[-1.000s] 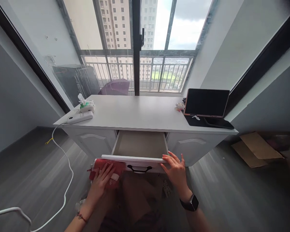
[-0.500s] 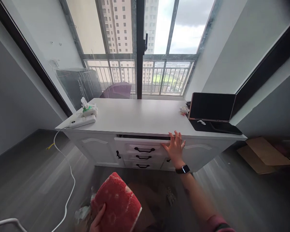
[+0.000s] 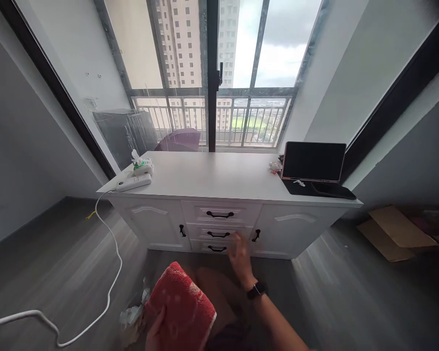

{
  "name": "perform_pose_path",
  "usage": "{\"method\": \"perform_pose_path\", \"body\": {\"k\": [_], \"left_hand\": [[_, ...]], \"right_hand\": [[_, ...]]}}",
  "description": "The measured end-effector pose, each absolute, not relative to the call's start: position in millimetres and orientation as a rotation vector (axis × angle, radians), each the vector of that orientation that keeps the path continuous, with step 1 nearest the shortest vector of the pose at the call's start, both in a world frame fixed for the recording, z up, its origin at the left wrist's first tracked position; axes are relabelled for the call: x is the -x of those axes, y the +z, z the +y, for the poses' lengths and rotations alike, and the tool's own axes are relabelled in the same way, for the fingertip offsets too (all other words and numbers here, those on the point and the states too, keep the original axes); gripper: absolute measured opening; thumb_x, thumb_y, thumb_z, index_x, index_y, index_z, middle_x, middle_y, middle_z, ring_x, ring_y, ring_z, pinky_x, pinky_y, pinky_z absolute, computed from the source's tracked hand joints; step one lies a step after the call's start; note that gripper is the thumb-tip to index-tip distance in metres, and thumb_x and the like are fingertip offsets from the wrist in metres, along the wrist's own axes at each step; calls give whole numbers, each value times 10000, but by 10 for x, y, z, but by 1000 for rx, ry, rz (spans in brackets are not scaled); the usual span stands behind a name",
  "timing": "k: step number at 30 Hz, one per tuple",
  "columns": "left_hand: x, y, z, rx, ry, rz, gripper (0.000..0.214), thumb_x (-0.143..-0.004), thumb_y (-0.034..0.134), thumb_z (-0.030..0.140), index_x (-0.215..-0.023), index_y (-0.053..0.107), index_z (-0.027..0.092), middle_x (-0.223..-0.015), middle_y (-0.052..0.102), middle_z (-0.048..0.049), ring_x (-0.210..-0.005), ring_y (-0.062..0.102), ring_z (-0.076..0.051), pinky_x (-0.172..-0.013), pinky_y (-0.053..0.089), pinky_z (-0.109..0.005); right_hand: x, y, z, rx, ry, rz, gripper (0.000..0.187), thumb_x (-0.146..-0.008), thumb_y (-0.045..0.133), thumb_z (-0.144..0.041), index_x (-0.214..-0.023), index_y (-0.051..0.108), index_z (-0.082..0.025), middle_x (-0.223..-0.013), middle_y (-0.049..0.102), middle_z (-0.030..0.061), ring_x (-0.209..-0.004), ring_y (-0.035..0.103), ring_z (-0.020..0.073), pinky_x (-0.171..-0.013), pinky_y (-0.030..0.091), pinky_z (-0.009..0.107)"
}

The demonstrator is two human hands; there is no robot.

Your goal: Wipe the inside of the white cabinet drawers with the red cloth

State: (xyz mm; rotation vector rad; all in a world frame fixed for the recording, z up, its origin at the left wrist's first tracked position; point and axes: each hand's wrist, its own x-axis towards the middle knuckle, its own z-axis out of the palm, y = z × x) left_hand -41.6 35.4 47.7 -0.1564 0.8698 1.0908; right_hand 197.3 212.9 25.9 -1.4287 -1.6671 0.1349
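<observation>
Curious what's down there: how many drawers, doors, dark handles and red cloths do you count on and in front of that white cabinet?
Drawers: 3
Doors: 2
Dark handles: 5
Red cloth: 1
Total: 11

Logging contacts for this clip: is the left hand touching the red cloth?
Touching. The head view shows the left hand with its thumb laid across the face of the red cloth; its other fingers are hidden.

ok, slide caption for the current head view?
Left hand holding red cloth, right hand near closed white drawers.
</observation>
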Motion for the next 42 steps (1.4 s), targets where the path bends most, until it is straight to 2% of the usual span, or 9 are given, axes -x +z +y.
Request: {"method": "perform_pose_path", "body": {"k": [4,7,12,20,24,27,31,38,42], "left_hand": [[401,439,197,224,1141,856,279,-725,635,485,-802,751,243,-884,766,-78,-918,698,-352,-910,509,-519],[382,462,14,150,1190,816,244,-765,619,454,-816,766,267,-921,766,-54,-926,702,-314,-955,491,-484],[331,510,-230,24,1156,737,284,-826,552,404,-860,787,248,-993,751,-75,-1013,678,-293,-1028,439,-462],[201,527,-447,110,1113,790,273,-793,575,400,-830,781,224,-958,758,-74,-1122,618,-309,-1018,451,-455],[205,685,-500,180,1063,734,337,-774,546,434,-849,778,201,-1012,744,-109,-1053,654,-330,-1006,449,-491],[224,677,-519,134,1018,769,337,-750,556,487,-826,771,239,-944,757,-105,-955,690,-339,-942,483,-522],[164,408,-455,39,953,758,298,-749,603,457,-803,771,216,-904,759,-124,-883,704,-356,-901,494,-544],[-93,-217,-101,67,1018,704,240,-800,584,343,-767,770,195,-849,768,-92,-925,706,-298,-944,493,-436],[-115,-432,-83,76,1118,563,327,-861,501,364,-881,768,176,-855,767,-97,-998,684,-287,-1019,431,-445]], "right_hand": [[-2056,-305,1061,1476,600,-1613,443,-810,486,-267,-1237,573,-193,-1165,670,114,-1059,652,261,-887,543,424],[-2380,-423,484,1532,805,-1541,380,-835,466,-312,-1162,631,-213,-1044,721,97,-955,697,264,-813,571,391],[-2838,-307,42,1561,785,-1494,361,-824,487,-361,-1110,658,-223,-932,747,83,-834,722,254,-693,577,334],[-2942,147,-159,1534,675,-1540,340,-875,476,-403,-1104,650,-222,-848,745,56,-743,717,213,-673,573,294],[-3069,247,-247,1526,645,-1554,305,-875,505,-413,-1064,667,-237,-898,748,59,-781,717,222,-703,575,299],[-3128,198,-298,1530,666,-1514,278,-862,535,-418,-1026,680,-246,-899,749,53,-781,719,229,-701,579,301],[-3011,58,-315,1499,769,-1447,272,-859,550,-424,-993,696,-237,-910,750,53,-823,720,233,-731,579,293],[-2653,-92,-118,1453,752,-1379,309,-885,514,-459,-959,704,-227,-883,744,49,-774,716,217,-669,569,264],[-2619,-8,162,1414,712,-1482,269,-895,518,-421,-948,689,-221,-897,737,46,-805,701,198,-708,546,255]]}}
